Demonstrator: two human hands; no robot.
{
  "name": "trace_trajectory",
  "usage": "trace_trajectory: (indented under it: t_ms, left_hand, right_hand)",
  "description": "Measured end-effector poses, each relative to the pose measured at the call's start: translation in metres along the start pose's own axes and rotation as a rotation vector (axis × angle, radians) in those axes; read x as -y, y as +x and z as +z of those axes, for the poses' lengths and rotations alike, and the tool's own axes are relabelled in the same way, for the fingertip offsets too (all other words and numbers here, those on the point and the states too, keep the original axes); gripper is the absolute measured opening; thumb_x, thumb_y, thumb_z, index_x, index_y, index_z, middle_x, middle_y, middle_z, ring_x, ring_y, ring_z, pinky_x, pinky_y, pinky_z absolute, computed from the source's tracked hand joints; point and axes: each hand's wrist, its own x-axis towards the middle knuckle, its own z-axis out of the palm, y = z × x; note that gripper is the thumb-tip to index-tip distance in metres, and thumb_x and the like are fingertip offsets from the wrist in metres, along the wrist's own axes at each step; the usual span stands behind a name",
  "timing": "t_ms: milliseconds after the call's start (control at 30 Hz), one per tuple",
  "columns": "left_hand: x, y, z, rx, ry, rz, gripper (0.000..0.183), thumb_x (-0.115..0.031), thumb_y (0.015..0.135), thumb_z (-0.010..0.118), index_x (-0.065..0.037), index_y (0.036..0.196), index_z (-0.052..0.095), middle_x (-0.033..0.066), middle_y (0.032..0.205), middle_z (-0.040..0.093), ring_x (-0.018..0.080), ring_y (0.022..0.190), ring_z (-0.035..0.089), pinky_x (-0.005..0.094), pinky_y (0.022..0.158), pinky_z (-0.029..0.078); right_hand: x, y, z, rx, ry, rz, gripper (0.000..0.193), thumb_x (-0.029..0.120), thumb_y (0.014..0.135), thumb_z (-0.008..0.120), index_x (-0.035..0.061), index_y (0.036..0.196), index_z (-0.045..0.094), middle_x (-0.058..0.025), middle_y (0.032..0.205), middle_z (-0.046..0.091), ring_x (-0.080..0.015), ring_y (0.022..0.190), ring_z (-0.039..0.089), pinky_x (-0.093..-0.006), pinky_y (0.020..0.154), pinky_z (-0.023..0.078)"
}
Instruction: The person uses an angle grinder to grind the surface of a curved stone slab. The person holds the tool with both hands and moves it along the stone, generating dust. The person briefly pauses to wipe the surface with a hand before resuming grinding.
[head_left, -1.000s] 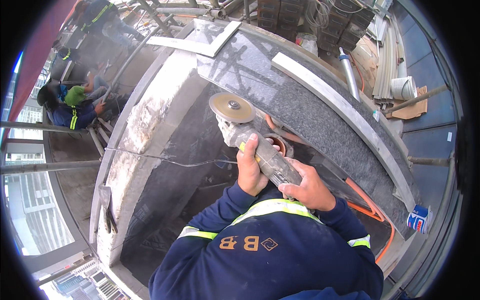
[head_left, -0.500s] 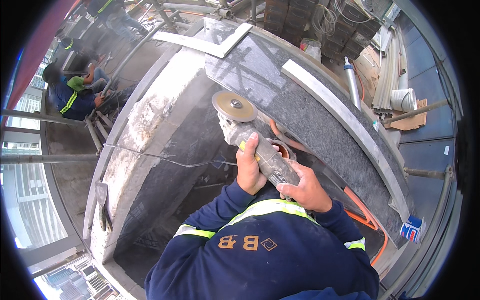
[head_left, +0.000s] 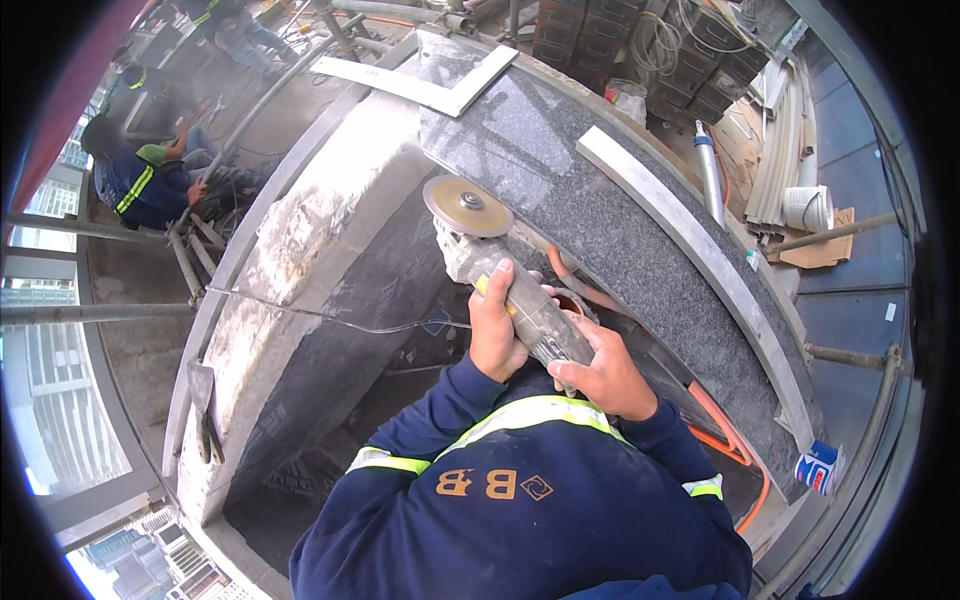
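Near the centre of the frame, an angle grinder (head_left: 540, 318) coated in pale dust lay slantwise, its round disc (head_left: 470, 208) toward the upper left and its rear end toward the lower right. The left hand (head_left: 495, 335) was wrapped around the body behind the head, its thumb laid along the casing. The right hand (head_left: 612, 372) was closed around the rear end, thumb on top; the fingers beneath were mostly hidden. Both hands gripped firmly, side by side, in front of the wearer's dark blue top (head_left: 560, 470) with reflective bands. The disc appeared close to the edge of a speckled grey stone slab (head_left: 625, 255), though whether they touched could not be told.

A white L-shaped piece (head_left: 400, 88) lay at the slab's upper end, and a long pale bar (head_left: 700, 248) ran along it toward the lower right. A blue and white can (head_left: 818, 467) stood beyond the bar's lower end, with an orange hose (head_left: 722, 425) nearby. On the left, a thin dark cable (head_left: 345, 325) crossed a whitish ledge (head_left: 320, 200), and a scraper (head_left: 203, 385) rested lower down. A co-worker (head_left: 150, 185) sat at the upper left; a white bucket (head_left: 806, 210) stood at the upper right.
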Motion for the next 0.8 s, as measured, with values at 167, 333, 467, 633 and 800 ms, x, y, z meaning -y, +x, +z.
trace_trajectory:
  t_ms: [167,333,467,633,800]
  left_hand:
    - [-0.002,0.008,-0.004,-0.002,-0.015,0.007,0.058,-0.050,0.099,0.064,0.005,0.115,0.057,0.0193,0.095,0.067,0.0296,0.084,0.070,0.0441,0.078,0.061]
    - [-0.006,0.013,-0.005,0.001,-0.006,0.005,0.059,-0.050,0.099,0.064,0.004,0.120,0.054,0.0185,0.099,0.064,0.0289,0.088,0.069,0.0456,0.080,0.060]
    - [-0.011,0.020,-0.002,-0.013,0.005,0.021,0.061,-0.052,0.098,0.064,0.003,0.122,0.053,0.0175,0.099,0.064,0.0291,0.089,0.068,0.0453,0.082,0.060]
    - [-0.010,0.026,-0.010,-0.007,0.006,-0.034,0.063,-0.054,0.097,0.065,0.002,0.122,0.053,0.0174,0.100,0.064,0.0294,0.089,0.068,0.0446,0.082,0.060]
    - [-0.004,0.013,-0.001,-0.043,-0.012,-0.032,0.062,-0.053,0.097,0.065,0.003,0.121,0.054,0.0182,0.097,0.065,0.0300,0.086,0.068,0.0445,0.081,0.060]
  right_hand:
    - [0.003,0.006,0.003,-0.002,-0.019,-0.008,0.056,0.011,0.089,0.072,-0.0064,0.139,0.054,-0.0067,0.096,0.066,-0.0094,0.073,0.062,-0.0276,0.066,0.053]
    - [0.000,0.014,0.002,0.006,0.000,-0.024,0.060,0.011,0.089,0.073,-0.0084,0.141,0.051,-0.0074,0.095,0.066,-0.0097,0.071,0.062,-0.0270,0.064,0.053]
    - [-0.005,0.022,0.003,0.004,0.018,-0.030,0.060,0.010,0.089,0.073,-0.0087,0.142,0.050,-0.0075,0.093,0.067,-0.0096,0.069,0.062,-0.0263,0.062,0.053]
    - [-0.002,0.022,0.005,-0.007,0.017,-0.022,0.060,0.010,0.089,0.073,-0.0090,0.141,0.050,-0.0075,0.091,0.067,-0.0097,0.067,0.062,-0.0264,0.061,0.052]
    - [0.000,0.010,0.001,-0.002,-0.008,-0.018,0.059,0.011,0.089,0.073,-0.0081,0.140,0.052,-0.0074,0.093,0.067,-0.0096,0.070,0.062,-0.0269,0.063,0.053]
